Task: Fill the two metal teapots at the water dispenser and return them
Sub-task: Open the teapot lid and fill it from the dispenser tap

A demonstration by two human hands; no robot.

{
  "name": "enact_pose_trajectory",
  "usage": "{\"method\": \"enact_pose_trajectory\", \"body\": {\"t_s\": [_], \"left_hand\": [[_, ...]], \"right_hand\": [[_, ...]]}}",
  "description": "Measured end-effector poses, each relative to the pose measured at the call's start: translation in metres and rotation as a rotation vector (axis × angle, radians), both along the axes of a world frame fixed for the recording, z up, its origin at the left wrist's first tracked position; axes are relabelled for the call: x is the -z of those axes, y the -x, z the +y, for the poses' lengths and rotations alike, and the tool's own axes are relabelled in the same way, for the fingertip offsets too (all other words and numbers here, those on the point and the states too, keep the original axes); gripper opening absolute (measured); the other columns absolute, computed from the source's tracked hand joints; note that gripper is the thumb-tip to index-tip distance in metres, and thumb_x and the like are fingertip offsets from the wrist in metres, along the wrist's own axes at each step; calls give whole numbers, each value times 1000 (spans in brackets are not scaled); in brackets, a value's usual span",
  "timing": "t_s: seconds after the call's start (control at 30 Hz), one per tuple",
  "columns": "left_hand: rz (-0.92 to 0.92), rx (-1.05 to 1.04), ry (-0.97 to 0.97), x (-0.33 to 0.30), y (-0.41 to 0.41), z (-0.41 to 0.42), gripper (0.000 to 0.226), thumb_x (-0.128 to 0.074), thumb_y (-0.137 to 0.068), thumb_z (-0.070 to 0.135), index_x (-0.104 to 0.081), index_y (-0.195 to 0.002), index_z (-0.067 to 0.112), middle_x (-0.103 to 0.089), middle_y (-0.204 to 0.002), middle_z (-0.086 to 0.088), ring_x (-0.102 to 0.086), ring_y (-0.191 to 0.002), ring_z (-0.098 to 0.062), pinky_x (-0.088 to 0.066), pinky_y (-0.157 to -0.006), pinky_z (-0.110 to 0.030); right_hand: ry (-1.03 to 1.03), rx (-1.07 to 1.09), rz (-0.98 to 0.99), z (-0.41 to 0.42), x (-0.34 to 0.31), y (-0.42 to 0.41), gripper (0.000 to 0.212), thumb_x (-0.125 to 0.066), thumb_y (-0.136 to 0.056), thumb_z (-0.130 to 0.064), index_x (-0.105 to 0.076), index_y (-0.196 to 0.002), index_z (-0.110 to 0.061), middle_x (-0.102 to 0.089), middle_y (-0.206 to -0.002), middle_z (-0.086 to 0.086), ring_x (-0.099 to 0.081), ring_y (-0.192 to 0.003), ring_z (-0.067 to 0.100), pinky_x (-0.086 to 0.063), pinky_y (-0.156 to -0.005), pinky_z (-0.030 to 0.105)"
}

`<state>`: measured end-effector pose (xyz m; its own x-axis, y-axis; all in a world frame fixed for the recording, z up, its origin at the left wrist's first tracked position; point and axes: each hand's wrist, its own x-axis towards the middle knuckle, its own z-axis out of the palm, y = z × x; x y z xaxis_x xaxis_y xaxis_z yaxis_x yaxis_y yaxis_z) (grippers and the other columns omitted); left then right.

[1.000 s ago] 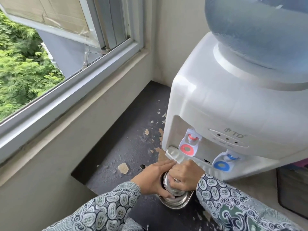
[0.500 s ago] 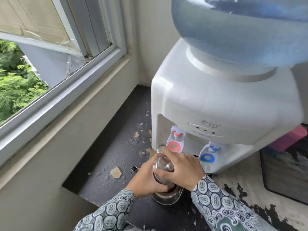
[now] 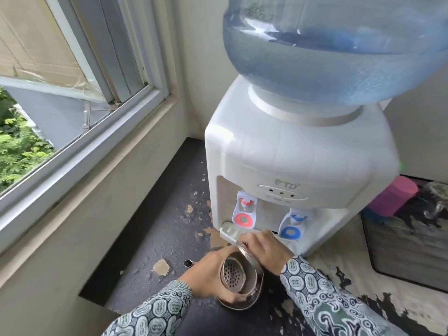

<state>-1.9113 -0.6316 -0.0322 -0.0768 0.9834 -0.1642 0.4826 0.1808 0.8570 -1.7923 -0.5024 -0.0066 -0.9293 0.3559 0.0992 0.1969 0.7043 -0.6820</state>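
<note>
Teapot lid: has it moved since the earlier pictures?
Yes. The lid, earlier flat on the teapot, is now swung up toward the dispenser, held by the right hand, exposing the strainer.

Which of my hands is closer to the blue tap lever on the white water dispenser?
Right. Your right hand, lifting the metal teapot's lid, sits just below-left of the blue tap lever. Your left hand grips the teapot body farther down-left.

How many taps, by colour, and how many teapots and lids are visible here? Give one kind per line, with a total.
Red tap: 1
Blue tap: 1
Metal teapot: 1
Lid: 1
Total: 4
</note>
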Motion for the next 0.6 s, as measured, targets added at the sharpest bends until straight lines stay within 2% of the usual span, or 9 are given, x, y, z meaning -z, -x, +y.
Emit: {"method": "enact_pose_trajectory", "body": {"t_s": [0.07, 0.13, 0.2, 0.23, 0.3, 0.4, 0.47, 0.53, 0.6], "left_hand": [[-46, -34, 11, 1, 0, -1, 65, -84, -59, 32, -51, -114, 32, -64, -106, 16, -59, -102, 1, -45, -94, -23], [-43, -70, -8, 1, -1, 1, 72, -84, -57, 40, -47, -118, 38, -60, -112, 22, -53, -109, 3, -41, -99, -22], [62, -61, -6, 4, 0, 1, 80, -79, -51, 56, -35, -117, 52, -45, -118, 33, -35, -116, 8, -25, -102, -11], [144, -52, -1, 5, 1, 0, 81, -75, -48, 64, -29, -115, 58, -37, -119, 35, -27, -117, 9, -19, -101, -11], [233, -57, 14, 11, 4, -2, 81, -71, -43, 71, -27, -109, 63, -34, -117, 34, -23, -115, 7, -14, -99, -16], [207, -89, 38, 15, 5, -8, 81, -75, -43, 67, -27, -108, 67, -37, -115, 35, -21, -118, 9, -4, -98, -14], [193, -88, 41, 12, 2, -10, 81, -75, -45, 64, -22, -105, 73, -29, -115, 38, -6, -118, 23, -3, -94, -13], [214, -66, 44, 9, 0, -10, 84, -76, -47, 61, -16, -104, 77, -20, -117, 41, 8, -113, 31, -1, -92, -13], [234, -52, 35, 9, -1, -10, 85, -76, -48, 61, -18, -110, 73, -14, -122, 43, 15, -114, 32, 7, -98, -12]], "right_hand": [[59, 0, -60, 3, 1, 3, 47, -24, -87, -48, -47, -68, -12, -54, -61, 9, -46, -58, 17, -36, -59, 31], [-11, 45, -76, 2, 0, 5, 39, -23, -85, -54, -43, -70, -25, -50, -60, -1, -46, -57, 15, -40, -60, 33], [-71, 116, -34, -2, 1, -1, 39, -19, -83, -60, -45, -81, -30, -53, -61, -4, -49, -58, 14, -44, -60, 35], [-75, 153, -1, -5, 1, -6, 41, -19, -82, -61, -46, -84, -30, -56, -61, -3, -53, -58, 15, -46, -59, 35], [-72, 224, 48, -9, 4, -18, 43, -20, -82, -58, -50, -84, -28, -59, -61, -3, -57, -58, 16, -48, -56, 34], [-126, 350, 152, -11, 15, -43, 33, -24, -86, -49, -51, -88, -29, -54, -56, -11, -53, -49, 2, -43, -49, 18], [-145, 468, 193, -12, 27, -63, 24, -29, -87, -42, -50, -90, -29, -51, -51, -12, -48, -42, -5, -33, -41, 6], [-112, 579, 173, -16, 42, -81, 25, -29, -85, -41, -50, -92, -30, -56, -54, -7, -47, -42, -2, -35, -41, 14], [-62, 670, 91, -23, 58, -95, 30, -26, -81, -48, -48, -94, -32, -58, -60, -8, -54, -49, 13, -34, -45, 23]]}}
